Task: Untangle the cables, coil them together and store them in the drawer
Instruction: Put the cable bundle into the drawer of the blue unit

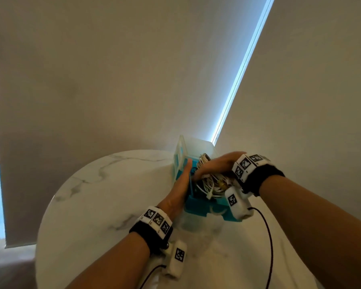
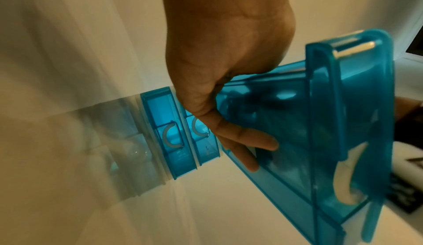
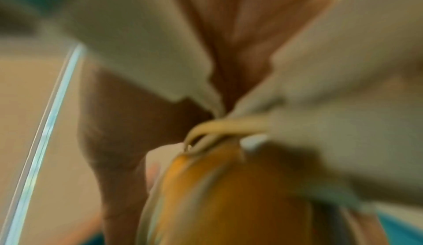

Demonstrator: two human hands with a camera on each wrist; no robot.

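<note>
**Cables pressed into the pulled-out drawer**

Cables (image 1: 208,184) sit bundled in the blue drawer (image 1: 196,207) on the table (image 1: 92,205); the right hand (image 1: 215,163) flattens them so they fit.

Left wrist: the left hand (image 2: 228,53), fingers (image 2: 247,140) extended, braces the drawer's wall.

Right wrist: too blurred to judge the grip.

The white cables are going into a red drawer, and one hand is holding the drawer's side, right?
Almost. The drawer is blue, not red; the head view shows it, and the left wrist view does too. The rest holds: the white cables sit in it under the right hand, and the left hand steadies its side.
</note>
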